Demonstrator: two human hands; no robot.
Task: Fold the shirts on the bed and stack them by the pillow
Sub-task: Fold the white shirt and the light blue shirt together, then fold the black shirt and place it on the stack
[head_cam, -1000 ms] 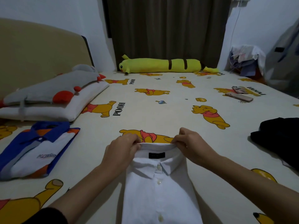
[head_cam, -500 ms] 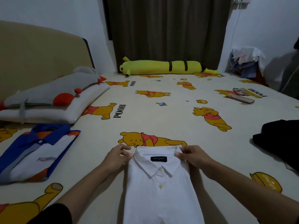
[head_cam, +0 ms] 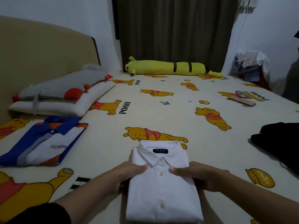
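Bed: cream sheet (head_cam: 113,152) printed with a yellow bear in a red top fills the frame, a dark curtain (head_cam: 174,29) behind it at upper centre.
White shirt: folded into a neat rectangle, buttons up and collar toward the top of the frame, the white shirt (head_cam: 161,188) lies at lower centre of the frame.
Left hand: left hand (head_cam: 129,173) takes the shirt's left edge just below the collar, fingers over the front and thumb hidden; its grip is closed on the cloth.
Right hand: right hand (head_cam: 199,174) mirrors it on the right edge, also grasping the shirt.
Change: a second ago both hands were at the collar's top corners; they have since slid down to the sides of the fold, and the shirt sits nearer the viewer.
Meaning: folding looks finished, and the side hold suggests a lift toward the stack comes next.
Stack: a folded blue, white and orange polo (head_cam: 43,141) lies at the left of the frame, just below the pillow (head_cam: 68,104).
Unfolded: a dark garment (head_cam: 278,143) sits at the right edge.
Writing: "POOH" (head_cam: 125,107) reads clearly on the sheet; the shirt's dark neck label (head_cam: 160,150) and the polo's chest lettering are too small to read.
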